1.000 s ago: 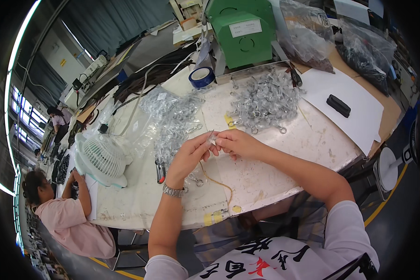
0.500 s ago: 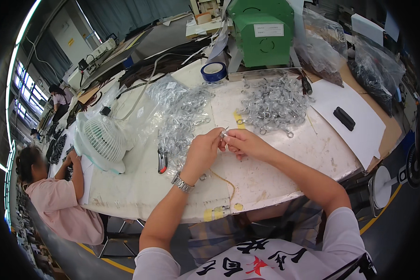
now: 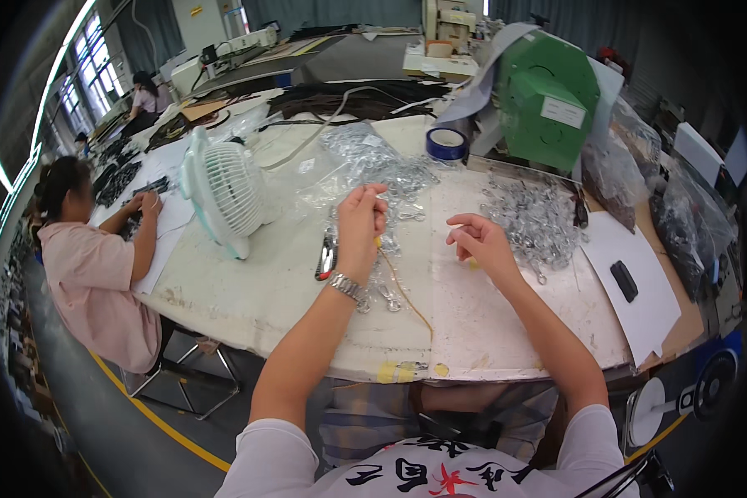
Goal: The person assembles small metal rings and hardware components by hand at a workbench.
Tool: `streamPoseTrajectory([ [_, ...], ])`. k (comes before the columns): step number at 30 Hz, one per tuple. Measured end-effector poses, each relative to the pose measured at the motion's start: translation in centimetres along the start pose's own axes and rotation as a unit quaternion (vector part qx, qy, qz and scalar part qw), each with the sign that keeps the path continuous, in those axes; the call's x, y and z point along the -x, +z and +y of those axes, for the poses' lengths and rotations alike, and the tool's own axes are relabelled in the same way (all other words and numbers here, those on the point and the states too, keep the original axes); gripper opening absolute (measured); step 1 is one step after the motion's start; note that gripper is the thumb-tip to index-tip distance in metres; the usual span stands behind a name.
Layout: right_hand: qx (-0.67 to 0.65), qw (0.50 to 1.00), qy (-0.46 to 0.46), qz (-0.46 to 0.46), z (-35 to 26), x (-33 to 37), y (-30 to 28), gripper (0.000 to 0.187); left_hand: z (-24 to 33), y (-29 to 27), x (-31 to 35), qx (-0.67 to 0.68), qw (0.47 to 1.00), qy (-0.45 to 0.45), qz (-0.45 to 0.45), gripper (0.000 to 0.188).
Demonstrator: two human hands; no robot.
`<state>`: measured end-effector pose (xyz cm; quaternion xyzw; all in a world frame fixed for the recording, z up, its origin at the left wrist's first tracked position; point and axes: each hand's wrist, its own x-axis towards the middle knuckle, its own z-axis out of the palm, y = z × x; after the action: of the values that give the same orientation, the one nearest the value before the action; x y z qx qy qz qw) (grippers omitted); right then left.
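My left hand, with a metal watch on its wrist, is raised over the left pile of small metal clasps in clear plastic. Its fingers curl closed, and what they hold, if anything, is too small to make out. Apart from it, my right hand hovers by the near left side of the right pile of wrapped metal clasps. Its thumb and fingers are spread, with nothing visible between them. Beside my left wrist lies a utility knife. A thin yellowish cord runs toward the table's front.
A pale green fan stands left on the white table. Behind the piles are blue tape and a green machine. White paper bears a black object at right. Another person sits at left.
My hands were together at a small metal piece; now they are apart, the right moved rightward and opened. The view has shifted, showing more of the room's far side.
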<state>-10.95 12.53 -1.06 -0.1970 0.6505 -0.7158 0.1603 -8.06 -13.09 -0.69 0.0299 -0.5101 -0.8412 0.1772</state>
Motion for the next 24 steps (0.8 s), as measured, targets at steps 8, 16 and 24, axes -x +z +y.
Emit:
streamPoseTrajectory([
  [8, 0.786, 0.541, -0.28, -0.108, 3.8, -9.7, 1.9, 0.016, -2.4, 2.8, 0.6, -0.063, 0.998, 0.016, -0.012, 0.023],
  [16, 0.712, 0.642, -0.26, -0.112, 0.3, -10.8, 2.2, 0.01, -1.3, 2.0, -0.1, -0.136, 0.987, 0.087, 0.004, 0.023],
  [24, 0.121, 0.991, 0.043, 0.045, 2.0, -0.9, 0.7, 0.015, -2.3, 1.5, -0.2, -0.351, 0.911, 0.205, -0.072, 0.027],
])
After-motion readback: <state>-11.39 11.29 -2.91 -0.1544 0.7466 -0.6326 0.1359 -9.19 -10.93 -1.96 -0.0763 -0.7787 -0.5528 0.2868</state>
